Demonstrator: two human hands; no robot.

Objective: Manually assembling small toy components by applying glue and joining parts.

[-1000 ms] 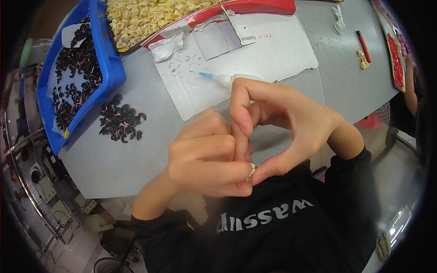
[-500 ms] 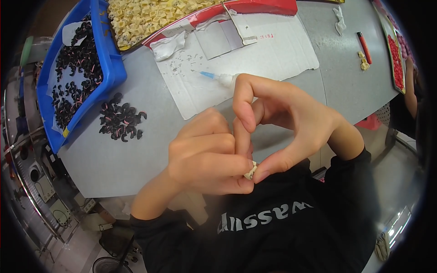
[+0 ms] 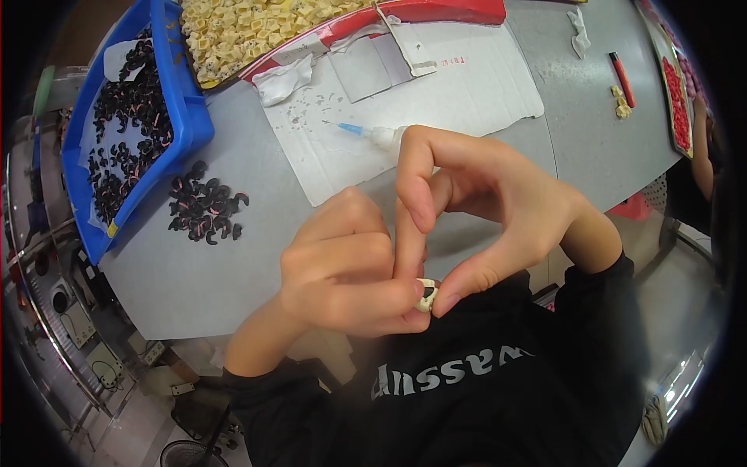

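Close to my body, a small cream-coloured piece [image 3: 422, 303] with a black patch on its side is pinched between fingertips. My left hand [image 3: 338, 268] is closed, its thumb and forefinger tips against the piece's left side. The thumb of my right hand [image 3: 498, 210] presses the right side of the same piece, while that hand's other fingers curl above it in a loop. Part of the piece is covered by the fingertips. Beyond my hands lies a white squeeze bottle [image 3: 384, 138] with a blue needle tip, on a white cardboard sheet [image 3: 498, 86].
Curved black pieces with pink edges form a loose pile [image 3: 204, 204] at left, beside a blue tray [image 3: 201, 124] holding more. Cream pieces [image 3: 257, 31] fill a red-edged box behind. A red marker [image 3: 622, 79] and a crumpled tissue [image 3: 580, 35] lie at right; another person's arm [image 3: 703, 148] shows there.
My left fingers have shifted slightly left, exposing more of the cream piece and its black patch. My right hand has barely moved.
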